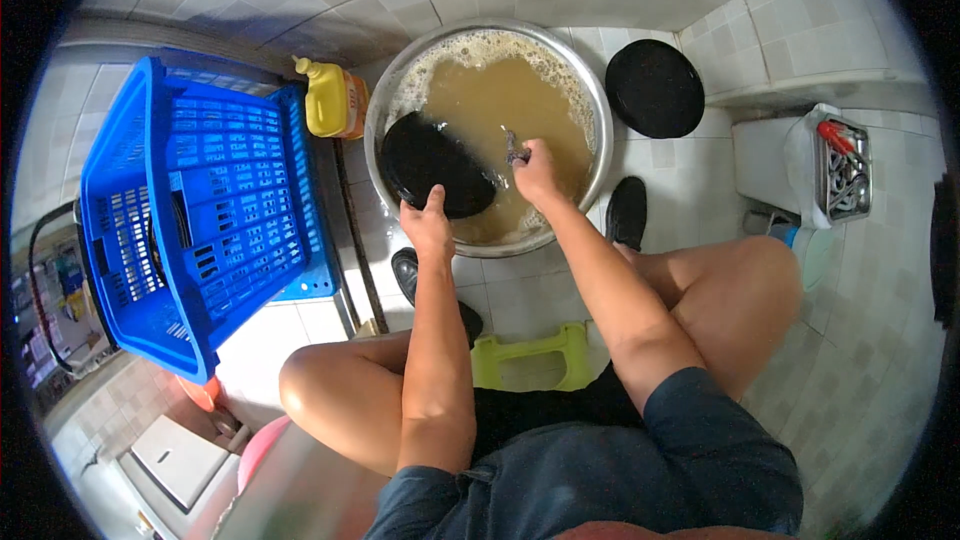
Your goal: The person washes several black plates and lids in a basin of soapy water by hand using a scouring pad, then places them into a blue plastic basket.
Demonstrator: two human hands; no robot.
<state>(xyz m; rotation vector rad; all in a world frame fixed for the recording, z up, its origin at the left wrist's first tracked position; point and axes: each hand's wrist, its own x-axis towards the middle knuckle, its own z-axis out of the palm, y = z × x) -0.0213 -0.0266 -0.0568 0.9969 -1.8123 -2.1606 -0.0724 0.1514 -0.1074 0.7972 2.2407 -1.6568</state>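
Observation:
A wide metal basin [597, 100] of cloudy brown water with foam along its rim stands on the floor before me. My left hand [428, 225] pinches the near edge of a black round plate [425, 155], thumb on the upper face. The plate is tilted in the left part of the basin, partly in the water. My right hand [537, 175] is over the middle of the basin, closed on a small dark grey wet wad [513, 148]. Its exact kind is unclear. The wad is apart from the plate.
Another black round plate [655, 88] lies on the tiled floor right of the basin. Left stand a yellow jug [328, 100] and a large blue crate [240, 170]. A light green stool [530, 348] is beneath me. A metal container [848, 170] with a red-handled tool is at right.

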